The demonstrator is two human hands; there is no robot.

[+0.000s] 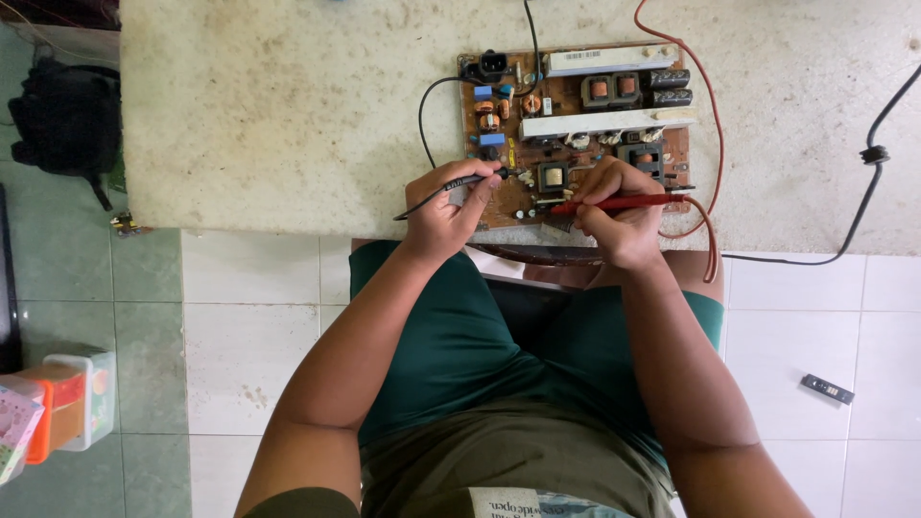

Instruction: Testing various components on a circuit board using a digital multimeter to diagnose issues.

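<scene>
The left hand [443,213] pinches a black probe [467,180] like a pen; the right hand [614,213] is closed round a red probe [619,202], lying nearly flat. Both tips meet the circuit board [576,134], which lies flat at the worktop's [288,115] near edge. The probes look light, stiff and smooth, best gripped on their plastic barrels. The board seems rigid but fragile, bristling with coils and capacitors. The worktop is rough, speckled stone.

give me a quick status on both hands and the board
Left hand grips black probe, tip on circuit board. Right hand grips red probe over board's near edge. Red lead loops beside board, nothing blocking.
</scene>
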